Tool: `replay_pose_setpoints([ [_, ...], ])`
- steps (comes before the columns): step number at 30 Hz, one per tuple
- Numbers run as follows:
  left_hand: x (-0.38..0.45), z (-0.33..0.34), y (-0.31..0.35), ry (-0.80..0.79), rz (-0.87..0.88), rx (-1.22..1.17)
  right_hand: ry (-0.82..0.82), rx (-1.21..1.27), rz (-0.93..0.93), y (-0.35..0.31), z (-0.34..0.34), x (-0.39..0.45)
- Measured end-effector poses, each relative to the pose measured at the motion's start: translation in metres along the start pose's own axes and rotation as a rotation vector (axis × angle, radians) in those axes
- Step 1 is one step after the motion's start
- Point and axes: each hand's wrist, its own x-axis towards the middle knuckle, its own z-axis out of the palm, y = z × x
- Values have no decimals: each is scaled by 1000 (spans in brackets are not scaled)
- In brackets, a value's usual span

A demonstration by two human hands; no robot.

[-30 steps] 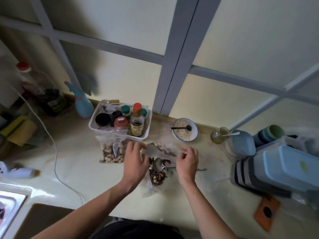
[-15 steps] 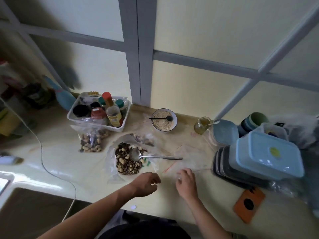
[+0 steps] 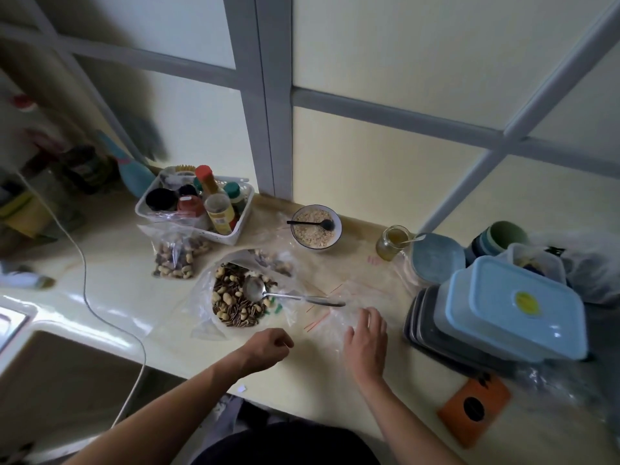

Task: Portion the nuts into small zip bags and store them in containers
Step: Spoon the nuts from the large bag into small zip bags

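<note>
Resting with straight, spread fingers [image 3: 372,315] on a flat stack of empty clear zip bags [image 3: 339,317] with red seal lines, the right hand [image 3: 365,340] lies at lower centre-right of the frame, while the left hand [image 3: 268,345], just left of it, hovers over the cream table [image 3: 110,283] with fingers curled into a loose fist, holding nothing. Just above the left hand, at centre frame, a large open clear bag [image 3: 208,307] holds a mix of peanuts and striped seeds [image 3: 235,303]; a metal spoon [image 3: 268,292] lies with its bowl on the nuts and its handle pointing right, toward the zip bags. Left and above of that, a filled small bag of nuts [image 3: 176,255] lies beside a white basket [image 3: 241,226] of condiment bottles. A bowl of oats [image 3: 315,228] with a black spoon across it stands at upper centre near the wall, and a small glass jar [image 3: 392,243] with yellow liquid sits to its right. At the right edge of the frame, pale blue lidded containers [image 3: 513,307] are stacked on dark grey trays [image 3: 426,333], with an orange card [image 3: 473,409] on the table below them. A white cable [image 3: 87,297] trails across the left of the table toward the sink [image 3: 50,374] at lower left.
</note>
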Motion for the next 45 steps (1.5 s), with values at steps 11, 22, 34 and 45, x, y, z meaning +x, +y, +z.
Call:
replay_pose_setpoints([
  [11, -6, -7, -1, 74, -3, -135, 171, -140, -133, 7, -20, 42],
  [22, -9, -10, 8, 49, 44, -203, 42, 102, 135, -1, -43, 68],
  [34, -15, -24, 71, 340, 374, -424, -483, 824, 272, -98, -89, 47],
  [45, -24, -38, 61, 498, 220, -427, -528, 1210, 460, -122, -80, 30],
])
